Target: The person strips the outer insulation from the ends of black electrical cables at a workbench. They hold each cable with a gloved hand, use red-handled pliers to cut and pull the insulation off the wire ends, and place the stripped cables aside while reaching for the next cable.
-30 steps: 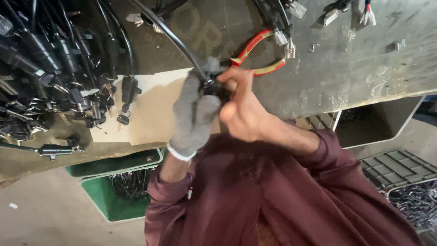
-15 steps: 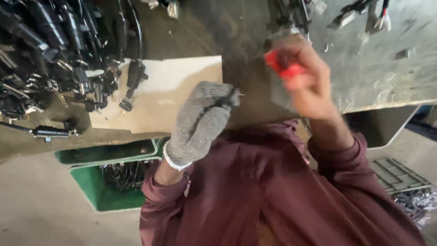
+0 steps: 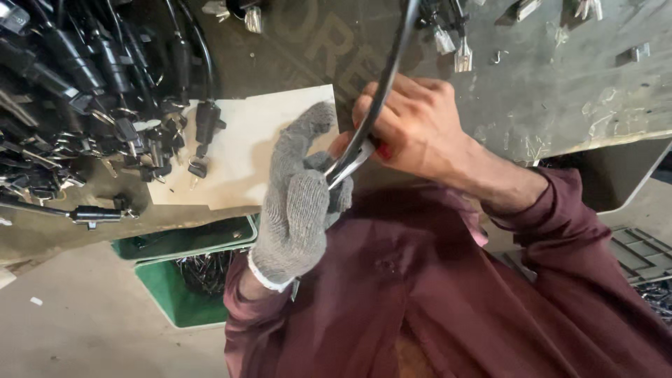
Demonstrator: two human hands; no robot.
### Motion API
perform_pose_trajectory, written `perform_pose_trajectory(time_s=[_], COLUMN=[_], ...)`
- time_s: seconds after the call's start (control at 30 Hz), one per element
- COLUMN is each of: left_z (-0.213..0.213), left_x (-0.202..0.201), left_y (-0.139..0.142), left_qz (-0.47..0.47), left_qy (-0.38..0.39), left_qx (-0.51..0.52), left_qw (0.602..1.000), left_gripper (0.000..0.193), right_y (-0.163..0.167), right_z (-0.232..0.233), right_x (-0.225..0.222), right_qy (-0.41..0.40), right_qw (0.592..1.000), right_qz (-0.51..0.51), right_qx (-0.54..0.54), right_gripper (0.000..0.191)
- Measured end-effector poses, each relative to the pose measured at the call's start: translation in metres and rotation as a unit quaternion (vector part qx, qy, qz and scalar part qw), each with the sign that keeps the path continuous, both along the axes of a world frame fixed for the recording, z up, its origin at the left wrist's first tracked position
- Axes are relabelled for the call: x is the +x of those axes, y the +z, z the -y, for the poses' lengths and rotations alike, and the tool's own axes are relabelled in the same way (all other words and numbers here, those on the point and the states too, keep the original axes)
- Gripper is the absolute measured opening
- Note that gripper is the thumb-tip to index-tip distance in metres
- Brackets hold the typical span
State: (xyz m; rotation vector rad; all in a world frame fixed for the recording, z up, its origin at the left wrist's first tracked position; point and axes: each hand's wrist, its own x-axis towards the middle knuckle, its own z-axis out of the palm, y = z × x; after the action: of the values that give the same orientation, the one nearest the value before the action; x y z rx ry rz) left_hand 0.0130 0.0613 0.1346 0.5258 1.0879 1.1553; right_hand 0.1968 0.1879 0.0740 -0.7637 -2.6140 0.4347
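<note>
My left hand [image 3: 301,203], in a grey knit glove, grips the lower end of a black cable [image 3: 387,77] that runs up past the top edge. My bare right hand [image 3: 420,129] is closed on red-handled pliers [image 3: 350,162], only a sliver of red showing under the fingers. The metal jaws sit on the cable end, right against the glove's fingers. Both hands are held together over the near edge of the grey metal table [image 3: 560,91], above my maroon shirt.
A heap of black cables with plugs [image 3: 84,105] covers the table's left part, beside a pale cardboard sheet [image 3: 245,154]. White connectors [image 3: 462,52] lie at the top. A green bin [image 3: 182,280] with black parts stands on the floor at the left, a grey crate [image 3: 644,252] at the right.
Half a second ago my right hand was raised away to the right with the pliers. It has come back down to the cable end at the glove.
</note>
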Motion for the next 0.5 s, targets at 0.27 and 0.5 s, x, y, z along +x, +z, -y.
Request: perform_pose_trajectory(time_s=[0.27, 0.5], left_z=[-0.002, 0.018], left_x=[-0.008, 0.013], left_y=[-0.008, -0.041], left_qz=[-0.412, -0.56], left_qy=[-0.07, -0.002], left_qx=[0.226, 0.16], left_qw=[0.88, 0.813], left_gripper=[0.068, 0.078], right_y=[0.001, 0.007], right_z=[0.002, 0.011], right_x=[-0.005, -0.007], right_qy=[0.014, -0.018], right_qw=[0.989, 0.992], right_qz=[-0.075, -0.044], right_qx=[-0.124, -0.119], right_gripper=[0.039, 0.036])
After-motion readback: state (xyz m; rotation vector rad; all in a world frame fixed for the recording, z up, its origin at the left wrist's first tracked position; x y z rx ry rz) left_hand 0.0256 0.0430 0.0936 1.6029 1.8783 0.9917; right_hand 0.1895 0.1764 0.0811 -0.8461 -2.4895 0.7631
